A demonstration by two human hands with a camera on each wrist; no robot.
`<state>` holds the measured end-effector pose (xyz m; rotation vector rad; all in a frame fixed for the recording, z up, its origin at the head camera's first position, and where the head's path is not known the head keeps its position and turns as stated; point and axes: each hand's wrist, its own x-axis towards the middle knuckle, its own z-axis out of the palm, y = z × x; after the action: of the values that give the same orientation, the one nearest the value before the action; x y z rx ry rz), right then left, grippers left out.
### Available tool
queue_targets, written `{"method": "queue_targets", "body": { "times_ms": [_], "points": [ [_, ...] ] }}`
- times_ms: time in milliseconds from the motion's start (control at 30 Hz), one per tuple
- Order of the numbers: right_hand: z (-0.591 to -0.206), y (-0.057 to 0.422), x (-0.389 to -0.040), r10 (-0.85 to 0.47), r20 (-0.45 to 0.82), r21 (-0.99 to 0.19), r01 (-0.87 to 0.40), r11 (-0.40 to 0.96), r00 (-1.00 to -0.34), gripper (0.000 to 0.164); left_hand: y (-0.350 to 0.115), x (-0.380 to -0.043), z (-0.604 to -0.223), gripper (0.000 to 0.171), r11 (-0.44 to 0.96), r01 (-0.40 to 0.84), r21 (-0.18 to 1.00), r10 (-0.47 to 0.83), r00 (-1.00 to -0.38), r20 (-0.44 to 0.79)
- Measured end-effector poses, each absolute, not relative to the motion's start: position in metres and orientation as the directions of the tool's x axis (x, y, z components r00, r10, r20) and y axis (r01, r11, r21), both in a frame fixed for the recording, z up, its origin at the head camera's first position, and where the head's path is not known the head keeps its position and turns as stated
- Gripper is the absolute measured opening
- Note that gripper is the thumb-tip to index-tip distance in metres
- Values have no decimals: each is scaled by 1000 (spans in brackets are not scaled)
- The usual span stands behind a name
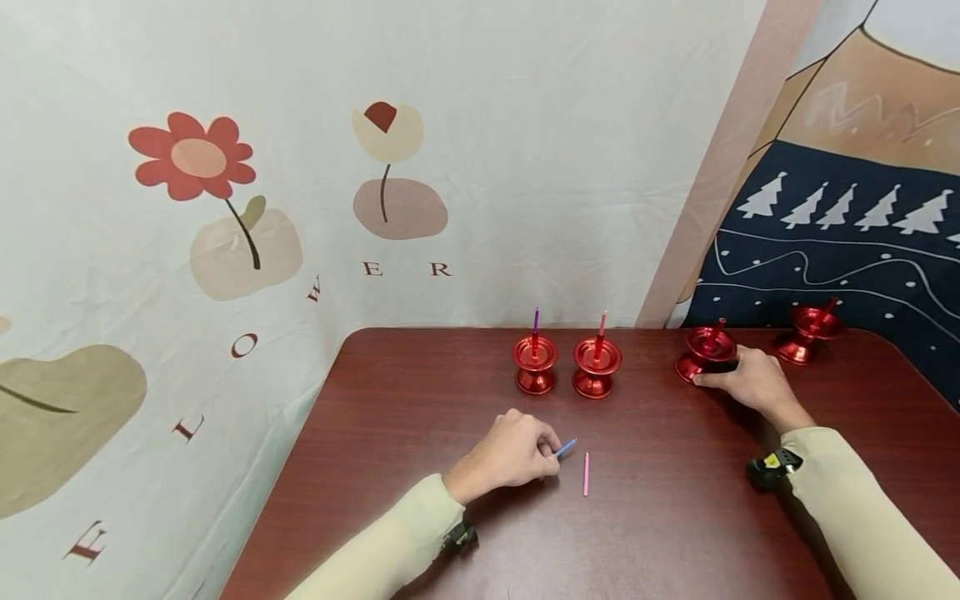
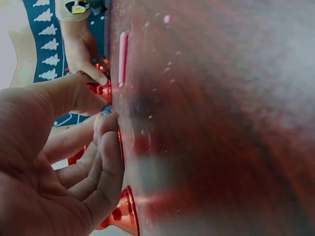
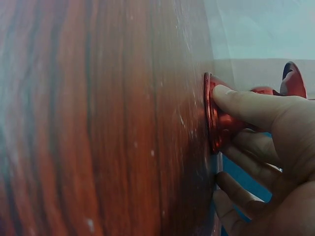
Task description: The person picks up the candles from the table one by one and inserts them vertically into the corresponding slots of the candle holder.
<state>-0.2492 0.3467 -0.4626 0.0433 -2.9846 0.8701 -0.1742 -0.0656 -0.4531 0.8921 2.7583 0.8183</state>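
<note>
Left hand [image 1: 513, 452] pinching a blue candle [image 1: 567, 447], right hand [image 1: 756, 383] gripping a red holder [image 1: 697, 364].
The left thumb and fingertips press together on the candle, just left of a pink candle [image 1: 586, 475] lying on the table [image 1: 375, 467]; the right thumb and fingers curl low around the holder, which stands on the table.

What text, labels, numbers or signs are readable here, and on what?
"F L O W E R": spaced dark red letters on the pale wall cloth.
Black wrist devices: any print too small to read.
Candles, candle holders: no readable text.
</note>
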Motion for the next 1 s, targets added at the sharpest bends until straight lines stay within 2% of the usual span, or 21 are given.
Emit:
{"method": "queue_targets", "body": {
  "times_ms": [300, 467, 667, 1000],
  "points": [
    [-461, 338, -249, -43, 53, -531, -65, 845, -998, 76, -56, -186, -445, 9, 593, 530, 606, 553, -815, 172],
    [-462, 332, -249, -59, 60, -541, -83, 837, -996, 75, -46, -190, -443, 12, 522, 495, 694, 528, -827, 193],
    [-464, 322, -247, -72, 69, -550, -98, 829, -995, 75, -32, -196, -441, 12, 453, 510, 731, 513, -820, 253],
    [-466, 307, -242, -100, 104, -575, -142, 806, -989, 70, -6, -207, -435, 7, 356, 464, 811, 478, -836, 269]
  ]
}}
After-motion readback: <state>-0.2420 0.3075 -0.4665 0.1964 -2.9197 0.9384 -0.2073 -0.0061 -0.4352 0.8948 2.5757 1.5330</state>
